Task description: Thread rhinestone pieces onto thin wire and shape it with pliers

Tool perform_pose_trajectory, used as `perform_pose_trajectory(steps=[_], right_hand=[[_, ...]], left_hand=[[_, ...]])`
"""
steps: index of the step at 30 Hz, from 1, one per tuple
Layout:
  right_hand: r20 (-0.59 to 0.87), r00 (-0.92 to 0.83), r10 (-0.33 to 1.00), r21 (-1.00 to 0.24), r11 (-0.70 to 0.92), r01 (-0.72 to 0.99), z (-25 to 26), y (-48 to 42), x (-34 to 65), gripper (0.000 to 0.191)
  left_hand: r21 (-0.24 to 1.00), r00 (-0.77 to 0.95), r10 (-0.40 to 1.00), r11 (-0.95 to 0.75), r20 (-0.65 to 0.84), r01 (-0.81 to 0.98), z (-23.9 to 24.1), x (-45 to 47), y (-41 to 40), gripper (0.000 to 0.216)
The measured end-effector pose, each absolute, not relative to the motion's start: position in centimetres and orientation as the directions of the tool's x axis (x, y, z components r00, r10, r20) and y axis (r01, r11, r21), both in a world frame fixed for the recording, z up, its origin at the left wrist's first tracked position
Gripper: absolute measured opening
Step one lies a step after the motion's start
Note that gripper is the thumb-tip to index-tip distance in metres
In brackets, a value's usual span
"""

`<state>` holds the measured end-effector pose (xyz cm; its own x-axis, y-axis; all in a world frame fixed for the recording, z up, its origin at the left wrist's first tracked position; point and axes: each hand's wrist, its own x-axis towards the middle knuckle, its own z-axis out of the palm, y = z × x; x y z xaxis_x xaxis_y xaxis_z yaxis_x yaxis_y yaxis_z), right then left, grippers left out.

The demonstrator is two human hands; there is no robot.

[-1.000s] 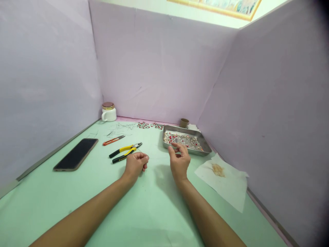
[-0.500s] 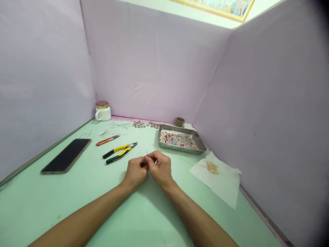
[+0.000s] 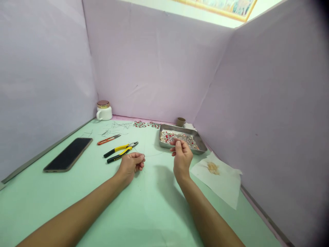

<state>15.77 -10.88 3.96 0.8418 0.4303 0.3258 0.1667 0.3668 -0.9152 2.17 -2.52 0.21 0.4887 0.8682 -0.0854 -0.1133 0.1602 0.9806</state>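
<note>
My left hand point(image 3: 132, 166) is closed in a pinch over the middle of the table, beside the pliers' handles. Between its thumb and forefinger is a thin wire point(image 3: 155, 155), faint against the green top, which curves across toward my right hand point(image 3: 182, 156). That hand is raised in front of the metal tray point(image 3: 168, 145), thumb and fingers pinched together at the wire's other end; the exact grip is too fine to make out. Red, clear and gold beads point(image 3: 180, 137) lie in the tray, partly hidden behind the right fingers.
Yellow-black pliers point(image 3: 120, 148), orange thread snips point(image 3: 108, 140) and a phone point(image 3: 69, 154) lie on the left. Loose wires point(image 3: 113, 132), beaded pieces point(image 3: 139, 124), a lidded mug point(image 3: 104, 110) and a small brown cup point(image 3: 180, 121) are farther back. White paper point(image 3: 223, 185) bears tan bits point(image 3: 213, 168) at right.
My hands were together at the middle and have drawn apart. The right one moved right and up toward the tray, the left one slightly left, with the wire now stretching between them.
</note>
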Motion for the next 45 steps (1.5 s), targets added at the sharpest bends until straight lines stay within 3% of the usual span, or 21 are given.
perform_pose_trajectory(steps=[4, 7, 11, 21, 29, 32, 38, 41, 45], right_hand=[[-0.084, 0.857, 0.509, -0.953, 0.209, -0.218, 2.1, -9.8, 17.3, 0.023], [-0.194, 0.701, 0.686, -0.947, 0.056, -0.317, 1.2, -9.5, 16.1, 0.028], [-0.207, 0.486, 0.849, -0.931, -0.018, -0.364, 1.0, -9.8, 13.9, 0.026], [-0.17, 0.584, 0.794, -0.939, 0.049, -0.34, 0.7, -9.7, 13.7, 0.018], [-0.192, 0.628, 0.754, -0.896, 0.126, -0.426, 0.4, -9.4, 14.2, 0.018], [-0.148, 0.699, 0.7, -0.904, 0.19, -0.382, 0.2, -9.2, 15.4, 0.02], [0.016, 0.863, 0.504, -0.973, 0.208, -0.104, 1.2, -9.6, 20.4, 0.027], [0.079, 0.885, 0.458, -0.992, 0.123, 0.025, 2.4, -9.3, 24.0, 0.023], [0.146, 0.839, 0.524, -0.968, -0.099, 0.23, 3.8, -7.6, 28.6, 0.013]], left_hand=[[0.96, 0.476, 0.87, 0.228, -0.126, -0.164, 0.1, 2.1, -2.2, 0.014], [0.947, 0.476, 0.867, 0.26, -0.145, -0.187, 0.1, 2.1, -2.2, 0.015], [0.938, 0.489, 0.858, 0.284, -0.156, -0.2, 0.3, 2.1, -2.4, 0.017], [0.934, 0.508, 0.847, 0.295, -0.158, -0.201, 0.5, 2.0, -2.7, 0.017], [0.926, 0.497, 0.851, 0.312, -0.172, -0.213, 0.5, 2.1, -2.4, 0.014], [0.926, 0.489, 0.854, 0.315, -0.18, -0.21, 0.5, 2.0, -2.4, 0.013], [0.923, 0.471, 0.862, 0.318, -0.187, -0.216, 0.7, 1.9, -2.5, 0.011], [0.927, 0.489, 0.854, 0.312, -0.178, -0.209, 0.8, 2.0, -2.7, 0.012], [0.941, 0.52, 0.836, 0.296, -0.172, -0.165, 0.7, 1.9, -3.0, 0.015]])
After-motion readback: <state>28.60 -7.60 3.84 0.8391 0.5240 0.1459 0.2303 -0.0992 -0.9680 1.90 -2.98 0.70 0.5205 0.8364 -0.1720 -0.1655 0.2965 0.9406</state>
